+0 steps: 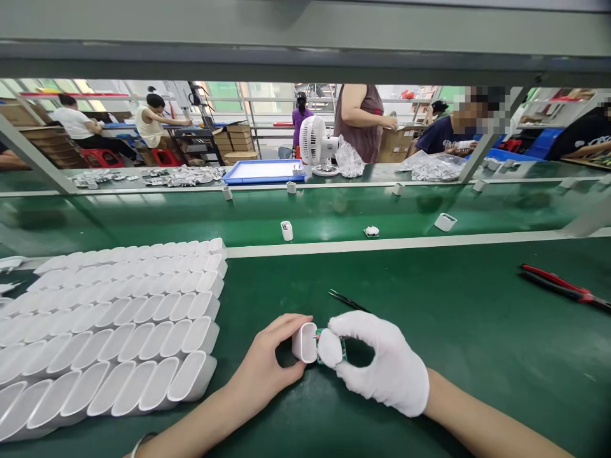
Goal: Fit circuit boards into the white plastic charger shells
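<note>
Bare, my left hand [274,356] pinches a white oval plastic housing [304,343] between thumb and fingers, its open end facing right. My right hand [384,362], in a white glove, grips a green circuit board [344,350] with a round white piece [330,348] on its face. The board's left edge meets the mouth of the housing; how far it reaches inside I cannot tell. Just beyond the gloved hand lie black tweezers [348,299] with their tips pointing left.
Rows of white housings [157,337] cover the left of the green bench. Red-and-black pliers [563,284] lie at right. On the green strip beyond are housings [286,230] and a board [371,231]. A shelf beam [305,51] crosses overhead. Several people sit or stand behind a fan [315,143].
</note>
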Motion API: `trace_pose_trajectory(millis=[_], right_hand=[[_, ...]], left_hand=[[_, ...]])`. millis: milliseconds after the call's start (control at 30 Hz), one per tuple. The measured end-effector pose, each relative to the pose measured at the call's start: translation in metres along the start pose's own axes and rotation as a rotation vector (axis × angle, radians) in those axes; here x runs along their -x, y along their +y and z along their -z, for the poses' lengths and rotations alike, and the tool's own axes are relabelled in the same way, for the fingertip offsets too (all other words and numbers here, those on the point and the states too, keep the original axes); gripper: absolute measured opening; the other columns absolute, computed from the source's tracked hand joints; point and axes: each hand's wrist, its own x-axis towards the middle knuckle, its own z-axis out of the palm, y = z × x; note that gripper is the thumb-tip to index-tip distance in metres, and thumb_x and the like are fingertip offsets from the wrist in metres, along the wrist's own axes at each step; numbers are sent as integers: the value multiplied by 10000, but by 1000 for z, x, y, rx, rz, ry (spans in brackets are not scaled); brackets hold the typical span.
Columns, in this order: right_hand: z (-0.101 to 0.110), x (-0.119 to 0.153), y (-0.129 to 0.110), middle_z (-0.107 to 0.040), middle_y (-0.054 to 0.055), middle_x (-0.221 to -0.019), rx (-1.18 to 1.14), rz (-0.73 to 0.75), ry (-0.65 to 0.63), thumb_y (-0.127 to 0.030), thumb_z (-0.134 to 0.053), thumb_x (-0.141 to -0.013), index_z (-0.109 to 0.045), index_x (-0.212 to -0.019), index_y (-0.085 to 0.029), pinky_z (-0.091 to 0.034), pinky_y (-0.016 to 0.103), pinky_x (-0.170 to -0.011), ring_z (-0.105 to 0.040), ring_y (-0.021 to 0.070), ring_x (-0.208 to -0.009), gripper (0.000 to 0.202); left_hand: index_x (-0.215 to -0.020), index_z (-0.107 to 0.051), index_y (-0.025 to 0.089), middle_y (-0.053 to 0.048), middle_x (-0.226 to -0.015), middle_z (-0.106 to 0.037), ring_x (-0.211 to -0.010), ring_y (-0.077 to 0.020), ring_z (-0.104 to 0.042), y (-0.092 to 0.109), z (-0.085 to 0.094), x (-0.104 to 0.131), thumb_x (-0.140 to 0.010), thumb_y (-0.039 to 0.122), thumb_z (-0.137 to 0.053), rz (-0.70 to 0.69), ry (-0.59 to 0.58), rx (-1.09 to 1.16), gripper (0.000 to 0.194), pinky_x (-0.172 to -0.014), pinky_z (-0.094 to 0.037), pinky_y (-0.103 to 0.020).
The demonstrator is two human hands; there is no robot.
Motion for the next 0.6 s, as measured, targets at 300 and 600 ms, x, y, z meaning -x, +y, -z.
trace_pose_trajectory(millis=[300,600], right_hand=[[-13,-1,8,-585,-45,-796,104,172,-277,11,-439,-696,-481,-767,-236,-434,229,-688,-530,110,-712,261],[-18,0,13,-542,-23,-740,186,174,-238,-15,-418,-686,-477,-725,-215,-402,241,-640,-480,121,-669,212]], left_hand=[[-1222,-574,291,-34,-1157,-572,-1080,-199,-533,1,-2,4,-682,-8,-519,-115,-2,-115,620,-934,-459,-321],[-1168,-617,257,-32,-1108,-597,-1021,-190,-573,4,2,1,-710,48,-613,-36,-39,9,503,-908,-463,-297]])
